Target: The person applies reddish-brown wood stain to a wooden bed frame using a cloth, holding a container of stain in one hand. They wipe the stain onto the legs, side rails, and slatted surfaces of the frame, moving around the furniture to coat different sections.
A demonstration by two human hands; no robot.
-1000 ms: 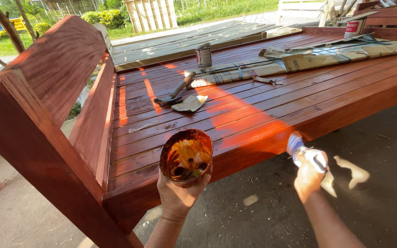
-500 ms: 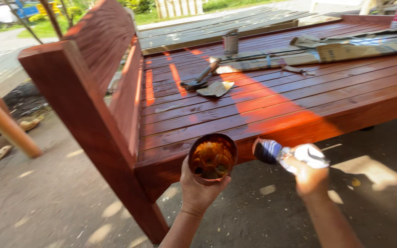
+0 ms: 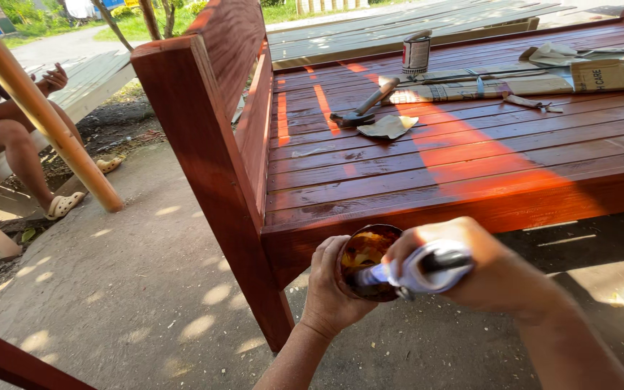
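- Seen from the head camera, looking down: both hands meet low in the centre of the view, just in front of the near edge of a red-stained slatted wooden bed frame (image 3: 427, 166).
- Left hand (image 3: 330, 289): fingers wrapped closed around a small round can of stain (image 3: 366, 260), held tilted so its open mouth faces up and toward the right hand. The inside looks coated in orange-brown liquid.
- Right hand (image 3: 482, 271): closed in a fist around the handle of a brush (image 3: 417, 269) wrapped in pale material. The brush's long axis runs roughly level, right to left, with its tip inside the can's mouth. Whether the bristles touch the liquid cannot be told.
- The can lies left of the right hand and just beside it; the two hands almost touch, and the bed's front rail sits directly above and beyond them.
- Farther back on the slats, well apart from the hands: a hammer (image 3: 362, 107) lying on its side, a crumpled scrap of paper (image 3: 390, 126) just beside it, a small upright tin (image 3: 417, 52), and flattened cardboard (image 3: 543, 79) lying along the slats.
- At the far left, another person's legs (image 3: 16, 148) show, seated, with a pale wooden pole (image 3: 45, 115) leaning across in front.
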